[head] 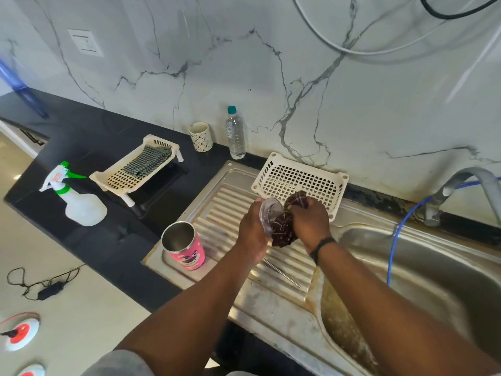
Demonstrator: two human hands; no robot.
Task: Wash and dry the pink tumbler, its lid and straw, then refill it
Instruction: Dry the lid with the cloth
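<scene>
**Lid drying in progress, tumbler waiting on the left**

Lid (268, 217) is being held up on edge over the ribbed drainboard (230, 210), clear disc facing roughly sideways. Left hand (253, 229) is gripping it by the rim; right hand (311, 221) is bunching a dark red cloth (284, 226) against its face. Hands are close together, both clamped: one on lid, one on cloth.

Pink tumbler (185, 246) is standing upright, mouth open, at the drainboard's near-left corner, down and left of the hands, apart from them. Left hand is the nearer one. Lid's axis is lying about horizontal, tumbler's vertical, so I'd guess the lid needs tipping flat before it goes on.

Straw (282, 274) is lying flat on the drainboard ribs, under the left forearm, pointing toward the sink basin (433, 267). White basket (298, 180) is sitting at the drainboard's far edge; water bottle (235, 134) is standing just behind the drainboard's far-left corner, likely the refill source.
</scene>
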